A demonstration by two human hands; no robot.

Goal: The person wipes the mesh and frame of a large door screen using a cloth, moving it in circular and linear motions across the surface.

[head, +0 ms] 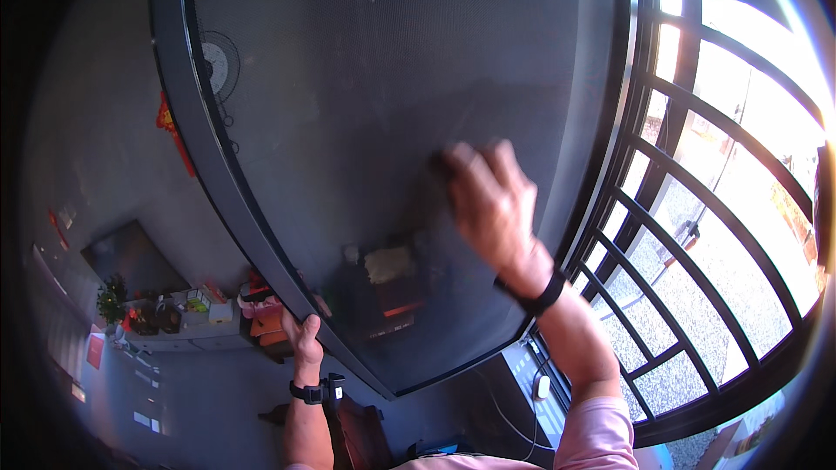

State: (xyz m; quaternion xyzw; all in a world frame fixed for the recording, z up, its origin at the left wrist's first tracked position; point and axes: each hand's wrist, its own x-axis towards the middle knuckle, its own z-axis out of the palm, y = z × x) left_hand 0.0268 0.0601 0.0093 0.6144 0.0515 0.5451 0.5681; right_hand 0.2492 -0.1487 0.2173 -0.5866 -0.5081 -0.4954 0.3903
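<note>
A large dark mesh screen panel (405,98) in a grey frame stands before me, across most of the view. My left hand (304,339) grips the left frame edge (261,235) near its lower part, thumb in front. Over the mesh, right of its middle, is my right hand (493,202), blurred, with fingers bent. A small dark shape shows at its fingertips; whether it is a held thing or shadow I cannot tell. Both wrists wear black bands, the left one with a small box on it.
At the right is a barred window (692,209) with bright light behind. Below the screen lies a white device with a cable (541,387). Further left are a wall television (134,261), a long cabinet (189,333) bearing goods, and a potted plant (112,297). A fan (219,68) shows through the mesh.
</note>
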